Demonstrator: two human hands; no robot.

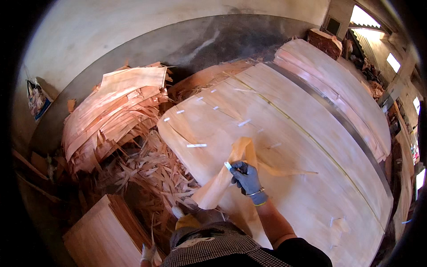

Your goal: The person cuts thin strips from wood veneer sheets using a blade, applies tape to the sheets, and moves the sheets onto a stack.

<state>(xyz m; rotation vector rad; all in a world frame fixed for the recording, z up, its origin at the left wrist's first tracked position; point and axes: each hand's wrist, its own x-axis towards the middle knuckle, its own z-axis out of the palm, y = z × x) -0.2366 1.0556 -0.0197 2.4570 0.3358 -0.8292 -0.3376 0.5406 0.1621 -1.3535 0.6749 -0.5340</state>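
Observation:
A curled strip of thin wood veneer (215, 189) loops up over the big pale veneer sheet (284, 133). My right hand (247, 179), in a grey glove, has its fingers closed on that strip. A small white piece of tape (228, 165) shows at its fingertips. Low in the picture, my left hand (148, 254) is gloved and partly cut off by the lower edge. It is beside a leaning stack of veneer (104, 233). A thin pointed sliver rises from its fingers, too small to name. Short white tapes (196, 145) dot the large sheet.
Torn veneer scraps (155, 173) heap left of the sheet, below a tall ragged veneer pile (118, 111). A yellow measuring strip (307, 133) runs across the sheet. Another veneer stack (329, 89) lies beyond, past a dark gap. A bag (36, 100) hangs on the left wall.

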